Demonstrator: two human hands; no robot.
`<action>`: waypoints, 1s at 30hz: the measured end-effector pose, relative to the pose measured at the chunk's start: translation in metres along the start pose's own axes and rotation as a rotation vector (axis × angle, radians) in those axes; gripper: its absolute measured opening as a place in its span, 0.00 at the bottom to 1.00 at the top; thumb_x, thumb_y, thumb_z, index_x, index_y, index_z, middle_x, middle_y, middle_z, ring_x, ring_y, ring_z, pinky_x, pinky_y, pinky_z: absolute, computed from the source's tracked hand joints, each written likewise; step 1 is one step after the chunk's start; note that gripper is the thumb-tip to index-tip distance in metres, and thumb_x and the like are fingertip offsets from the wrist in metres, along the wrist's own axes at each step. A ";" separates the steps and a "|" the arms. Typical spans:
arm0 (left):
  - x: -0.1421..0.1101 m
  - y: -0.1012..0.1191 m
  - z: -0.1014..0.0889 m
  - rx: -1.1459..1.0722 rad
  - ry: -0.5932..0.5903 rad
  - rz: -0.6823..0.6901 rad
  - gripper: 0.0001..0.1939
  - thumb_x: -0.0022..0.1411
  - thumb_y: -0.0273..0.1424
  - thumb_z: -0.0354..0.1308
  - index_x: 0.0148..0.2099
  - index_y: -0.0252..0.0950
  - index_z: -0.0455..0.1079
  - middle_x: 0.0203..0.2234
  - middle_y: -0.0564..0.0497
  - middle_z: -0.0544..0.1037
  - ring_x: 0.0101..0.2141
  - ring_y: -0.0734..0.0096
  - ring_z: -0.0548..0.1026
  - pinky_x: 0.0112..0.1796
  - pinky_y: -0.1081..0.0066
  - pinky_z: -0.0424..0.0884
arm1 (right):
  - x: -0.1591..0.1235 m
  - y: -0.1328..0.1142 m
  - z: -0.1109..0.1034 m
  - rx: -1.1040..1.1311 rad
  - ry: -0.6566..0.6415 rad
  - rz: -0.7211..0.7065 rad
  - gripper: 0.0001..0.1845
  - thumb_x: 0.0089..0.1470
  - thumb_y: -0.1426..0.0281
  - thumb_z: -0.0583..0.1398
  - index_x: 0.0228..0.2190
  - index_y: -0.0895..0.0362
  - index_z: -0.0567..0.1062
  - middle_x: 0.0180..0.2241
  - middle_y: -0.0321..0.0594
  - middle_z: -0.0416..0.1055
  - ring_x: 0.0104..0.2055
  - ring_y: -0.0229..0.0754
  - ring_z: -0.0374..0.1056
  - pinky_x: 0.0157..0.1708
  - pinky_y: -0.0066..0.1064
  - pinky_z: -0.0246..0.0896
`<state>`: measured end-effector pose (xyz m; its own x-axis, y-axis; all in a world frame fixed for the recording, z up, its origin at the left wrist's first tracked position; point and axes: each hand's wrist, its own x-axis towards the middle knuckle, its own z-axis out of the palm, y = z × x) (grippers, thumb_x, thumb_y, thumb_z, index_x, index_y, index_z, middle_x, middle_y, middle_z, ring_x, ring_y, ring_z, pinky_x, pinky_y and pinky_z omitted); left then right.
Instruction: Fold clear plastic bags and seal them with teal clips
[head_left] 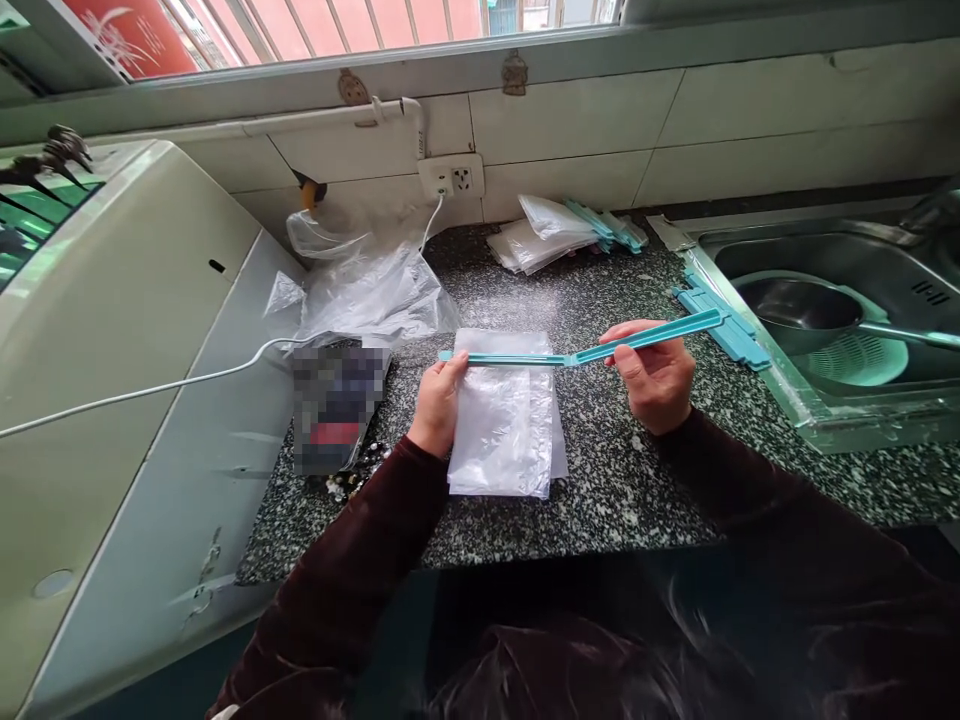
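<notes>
A long turquoise bag clip [630, 340], hinged near its middle and unfolded, spans between my two hands. My left hand [439, 400] pinches its left end, with the thumb on top, against the upper part of a folded clear plastic bag [499, 440]. That half of the clip lies across the bag. My right hand [652, 375] grips the other half between thumb and fingers, tilted up to the right. The bag is flat on the speckled counter [600, 490], and a second layer shows at its right edge.
More turquoise clips [724, 315] lie beside the sink [795, 410], which holds a pan [802, 305] and a green colander. Clipped bags [544, 235] are stacked near the wall. Crumpled plastic [375, 275], a blurred phone-like object [337, 405] and a white cable [187, 385] are at left.
</notes>
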<state>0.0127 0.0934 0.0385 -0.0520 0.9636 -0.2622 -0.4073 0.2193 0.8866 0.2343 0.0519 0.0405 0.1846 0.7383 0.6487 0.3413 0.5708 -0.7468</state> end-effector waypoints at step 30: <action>-0.006 -0.001 0.002 0.075 -0.033 -0.021 0.09 0.44 0.33 0.63 0.23 0.32 0.70 0.18 0.55 0.72 0.20 0.78 0.67 0.24 0.76 0.63 | 0.005 0.019 -0.004 -0.140 -0.419 0.026 0.15 0.48 0.60 0.63 0.35 0.56 0.73 0.33 0.40 0.71 0.31 0.37 0.66 0.31 0.31 0.67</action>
<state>0.0151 0.0879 0.0399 -0.0142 0.9629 -0.2693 -0.3384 0.2489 0.9075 0.2455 0.0648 0.0305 -0.1852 0.8504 0.4925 0.4686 0.5170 -0.7164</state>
